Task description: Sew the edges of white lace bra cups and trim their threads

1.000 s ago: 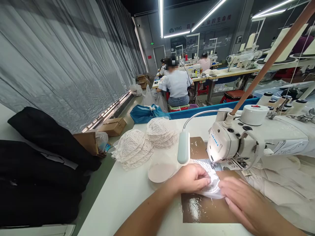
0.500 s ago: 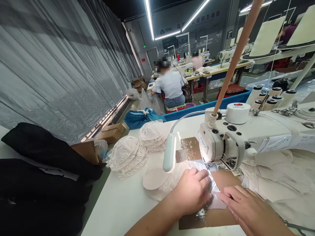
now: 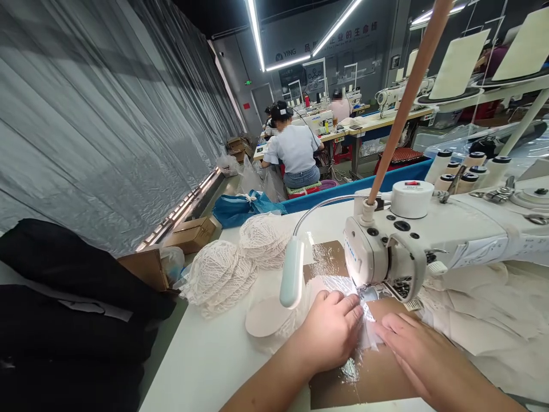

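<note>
White lace fabric (image 3: 369, 333) lies under the needle area of a white sewing machine (image 3: 358, 257), on a brown plate (image 3: 364, 384). My left hand (image 3: 331, 332) rests on its left side, fingers curled and pressed to the lace just before the presser foot. On the right, my right hand (image 3: 422, 355) has thumb and fingers closed at the fabric's near edge. The fingertips partly hide the cloth. Beside my left hand, a beige cup piece (image 3: 265, 316) with sheer lace trails over the table. A pale green lamp (image 3: 291, 274) shines on the stitching spot.
Stacks of lace cups (image 3: 218, 272) stand on the white table's (image 3: 195, 349) left side. Beige fabric pieces (image 3: 493, 315) heap up right of the machine. Thread cones (image 3: 461, 60) and spools (image 3: 467, 171) stand behind. A co-worker (image 3: 295, 146) sits farther off; dark cloth (image 3: 81, 309) lies left.
The lace has moved forward under the machine, so less of it shows between my hands. My right hand has shifted slightly forward and left. The whole view has shifted a little.
</note>
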The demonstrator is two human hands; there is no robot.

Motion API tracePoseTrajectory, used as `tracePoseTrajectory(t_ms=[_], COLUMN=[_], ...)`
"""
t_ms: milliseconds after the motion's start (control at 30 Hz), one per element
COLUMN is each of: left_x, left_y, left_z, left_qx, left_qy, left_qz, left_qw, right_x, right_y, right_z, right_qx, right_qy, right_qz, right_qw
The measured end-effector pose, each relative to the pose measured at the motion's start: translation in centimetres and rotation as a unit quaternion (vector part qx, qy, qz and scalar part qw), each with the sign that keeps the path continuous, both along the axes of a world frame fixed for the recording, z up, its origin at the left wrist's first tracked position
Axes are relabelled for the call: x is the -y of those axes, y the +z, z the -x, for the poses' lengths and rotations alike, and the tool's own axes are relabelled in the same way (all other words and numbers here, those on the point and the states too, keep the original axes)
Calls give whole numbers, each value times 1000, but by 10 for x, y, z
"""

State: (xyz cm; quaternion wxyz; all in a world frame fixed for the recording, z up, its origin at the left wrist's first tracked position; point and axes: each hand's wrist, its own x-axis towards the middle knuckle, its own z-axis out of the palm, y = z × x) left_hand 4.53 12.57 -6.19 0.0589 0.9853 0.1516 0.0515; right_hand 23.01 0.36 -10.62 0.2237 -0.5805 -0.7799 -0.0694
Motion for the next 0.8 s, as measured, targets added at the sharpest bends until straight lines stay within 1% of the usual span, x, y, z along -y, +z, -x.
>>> tracePoseTrajectory(t_ms=[100, 233, 333, 433, 567, 633, 733, 800], left_x=[1, -1, -6, -11, -16, -18, -20, -20], left_y=[-3, -7, -10, -12, -17, -20, -23, -23], left_z=[0, -1, -1, 0, 1, 2, 4, 7], left_qx=[-1, 8, 23, 39, 58, 70, 90, 99], left_qy=[4, 8, 16, 28, 50, 59, 65, 70], left_qz=[-4, -1, 3, 3, 4, 7, 14, 22], left_qw=[1000, 1000, 1000, 999, 997, 996, 994, 992], right_x=[-2, -7, -14, -20, -26, -27, -25, -16], right_y=[-2, -4, -2, -1, -8, -8, 3, 13], right_z=[-2, -4, -5, -5, -4, -3, -2, -4], right_qx=[7, 33, 42, 38, 42, 44, 44, 42], right_qy=[-2, -7, -11, -7, -14, -15, -2, 22], right_qz=[15, 74, 106, 114, 110, 102, 91, 60], right_qw=[1000, 997, 993, 993, 993, 994, 995, 997])
